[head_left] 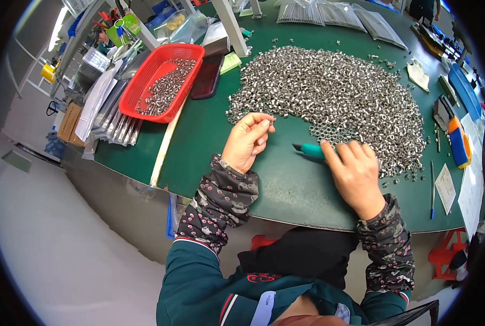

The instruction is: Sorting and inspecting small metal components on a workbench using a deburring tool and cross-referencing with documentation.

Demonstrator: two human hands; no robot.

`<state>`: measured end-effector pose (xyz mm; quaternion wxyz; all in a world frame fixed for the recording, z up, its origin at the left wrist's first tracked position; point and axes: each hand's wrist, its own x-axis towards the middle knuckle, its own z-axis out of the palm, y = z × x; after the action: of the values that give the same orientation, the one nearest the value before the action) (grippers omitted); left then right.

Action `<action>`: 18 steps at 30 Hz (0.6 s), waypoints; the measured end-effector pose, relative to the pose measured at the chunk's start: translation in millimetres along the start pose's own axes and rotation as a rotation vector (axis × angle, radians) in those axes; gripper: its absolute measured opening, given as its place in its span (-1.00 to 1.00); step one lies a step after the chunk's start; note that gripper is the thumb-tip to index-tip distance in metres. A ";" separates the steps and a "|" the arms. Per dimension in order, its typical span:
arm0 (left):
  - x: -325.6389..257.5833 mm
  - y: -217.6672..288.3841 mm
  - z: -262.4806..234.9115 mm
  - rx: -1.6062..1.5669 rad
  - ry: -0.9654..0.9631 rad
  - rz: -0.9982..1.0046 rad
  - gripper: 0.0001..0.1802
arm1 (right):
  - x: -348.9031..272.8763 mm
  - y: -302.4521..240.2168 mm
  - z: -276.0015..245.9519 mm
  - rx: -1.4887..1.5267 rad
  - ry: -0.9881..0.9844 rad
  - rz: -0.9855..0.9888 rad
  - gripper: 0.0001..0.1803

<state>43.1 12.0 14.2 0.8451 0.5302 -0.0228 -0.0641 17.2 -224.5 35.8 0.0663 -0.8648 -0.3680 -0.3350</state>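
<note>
From my end of the head view, I see the left hand (pixel 244 143) raised over the tabletop (pixel 286 193), its thumb and forefinger pinched on what looks like a small metal ring (pixel 270 121), largely hidden by the fingertips. The right hand (pixel 356 175) is curled around a green-handled tool (pixel 311 150), whose dark, pointed tip faces left, toward the left hand but apart from it. Beyond both hands spreads a broad heap of metal rings (pixel 335 81), by far the largest share of the pieces I can see. At its near edge, just beyond the right hand, a flat patch of rings (pixel 329 132) lies close together, many with their holes facing up. Over to the left, a red basket (pixel 149 69) holds a smaller lot of metal pieces (pixel 169 89). Judging progress from this, I would call the work well short of finished: one ring is in hand, the flat patch is small, and the heap dwarfs both. I cannot tell whether the pieces in the basket have been dealt with or are waiting, and at this scale I cannot make out any difference between handled and unhandled rings. The stretch of tabletop between the two hands shows bare green surface, with scuffs nearer the front edge.
</note>
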 end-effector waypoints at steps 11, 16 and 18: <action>-0.2 -2.9 2.4 -0.064 -0.042 -0.041 -0.87 | -2.7 -4.5 -4.2 0.170 0.013 0.072 -0.58; -1.1 -4.2 0.5 -0.061 -0.031 -0.040 -0.87 | -2.3 -7.3 -1.2 0.202 0.010 0.082 -0.60; -0.8 -4.3 0.1 -0.060 -0.036 -0.033 -0.87 | -2.1 -7.3 -0.5 0.207 0.015 0.080 -0.60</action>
<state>41.9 10.2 10.4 0.8588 0.5039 -0.0274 -0.0881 10.9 -220.7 34.0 0.1710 -0.8649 -0.3653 -0.2987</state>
